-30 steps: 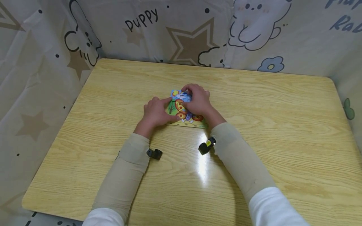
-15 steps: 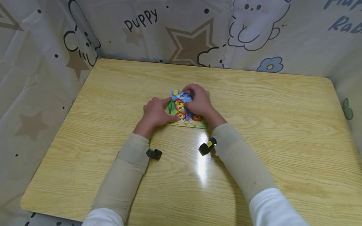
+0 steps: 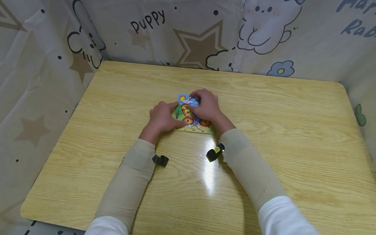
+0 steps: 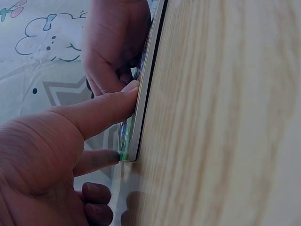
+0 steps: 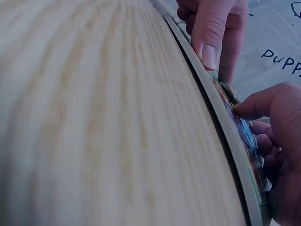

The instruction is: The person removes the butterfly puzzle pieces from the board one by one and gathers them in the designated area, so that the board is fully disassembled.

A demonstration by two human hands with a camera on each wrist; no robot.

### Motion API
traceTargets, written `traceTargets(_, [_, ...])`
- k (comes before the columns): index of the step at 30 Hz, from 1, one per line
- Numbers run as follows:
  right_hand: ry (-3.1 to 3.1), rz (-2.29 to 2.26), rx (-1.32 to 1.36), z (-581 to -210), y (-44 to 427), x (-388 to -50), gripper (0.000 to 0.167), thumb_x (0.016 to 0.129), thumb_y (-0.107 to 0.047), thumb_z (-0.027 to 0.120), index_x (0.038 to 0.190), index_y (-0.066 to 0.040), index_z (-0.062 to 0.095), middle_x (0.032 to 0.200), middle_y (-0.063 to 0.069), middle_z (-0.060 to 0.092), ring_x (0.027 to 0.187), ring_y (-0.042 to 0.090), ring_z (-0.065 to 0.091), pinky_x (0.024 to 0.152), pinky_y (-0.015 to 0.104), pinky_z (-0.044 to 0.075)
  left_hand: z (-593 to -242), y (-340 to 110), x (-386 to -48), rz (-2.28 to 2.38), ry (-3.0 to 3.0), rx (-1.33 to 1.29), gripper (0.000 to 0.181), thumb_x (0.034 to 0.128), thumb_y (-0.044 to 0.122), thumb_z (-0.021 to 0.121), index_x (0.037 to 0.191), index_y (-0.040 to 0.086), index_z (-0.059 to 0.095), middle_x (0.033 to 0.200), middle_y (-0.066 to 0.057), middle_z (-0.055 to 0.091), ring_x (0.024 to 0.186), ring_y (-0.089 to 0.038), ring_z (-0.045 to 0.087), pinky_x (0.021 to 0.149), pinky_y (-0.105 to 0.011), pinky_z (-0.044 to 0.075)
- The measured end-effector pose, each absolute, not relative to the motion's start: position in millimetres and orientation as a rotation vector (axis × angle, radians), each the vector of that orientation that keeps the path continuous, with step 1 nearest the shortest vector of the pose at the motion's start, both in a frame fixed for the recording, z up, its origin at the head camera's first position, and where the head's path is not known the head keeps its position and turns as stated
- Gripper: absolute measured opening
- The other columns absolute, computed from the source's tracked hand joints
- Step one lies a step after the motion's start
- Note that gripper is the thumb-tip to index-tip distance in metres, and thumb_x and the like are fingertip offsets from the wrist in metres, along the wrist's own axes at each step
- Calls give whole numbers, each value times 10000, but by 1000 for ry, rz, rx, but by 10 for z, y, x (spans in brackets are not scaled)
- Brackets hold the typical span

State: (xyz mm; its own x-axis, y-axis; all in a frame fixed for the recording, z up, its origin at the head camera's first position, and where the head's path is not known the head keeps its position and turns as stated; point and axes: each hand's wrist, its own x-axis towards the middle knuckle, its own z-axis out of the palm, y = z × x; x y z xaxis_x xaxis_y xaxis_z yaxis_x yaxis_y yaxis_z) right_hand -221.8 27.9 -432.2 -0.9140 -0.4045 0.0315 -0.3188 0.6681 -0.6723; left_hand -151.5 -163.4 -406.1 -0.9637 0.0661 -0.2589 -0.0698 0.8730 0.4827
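A colourful picture board with a sun, a tree and red-orange round shapes lies flat on the table. My left hand rests at its left side, thumb on the front part and index finger near the left edge. In the left wrist view the thumb presses the printed face beside the thick edge of the board. Over the upper right part, my right hand has its thumb and curled fingers around what looks like a puzzle piece, mostly hidden. The right wrist view shows that thumb touching the printed face.
The wooden table extends around the board on all sides. A patterned cloth with stars and animal drawings hangs behind it and at both sides. Small black wrist cameras sit inside both forearms.
The right thumb has shifted slightly over the board, right and then back left. The left hand and the board look unmoved.
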Motion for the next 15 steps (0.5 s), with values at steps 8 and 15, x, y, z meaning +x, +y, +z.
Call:
traceTargets(8, [2758,-1074,-609,-4311,279,-2210,434,846,-313,754,1228,-125,669,1076,12,590,1016,207,512,889,437,287,-4054,-1624,-1521,731,2765,-14,949,739,559,839,1529,201,454,1292,-148,483,1099,-324,432,906,-496,294])
traceTargets(15, [2762,-1056,-652,-4304,280,-2204,404,835,-327,765,1189,-141,708,1043,9,599,997,206,517,873,452,298,-4045,-1629,-1515,733,2770,-3,941,746,544,840,1527,187,455,1298,-142,494,1087,-320,438,896,-500,303])
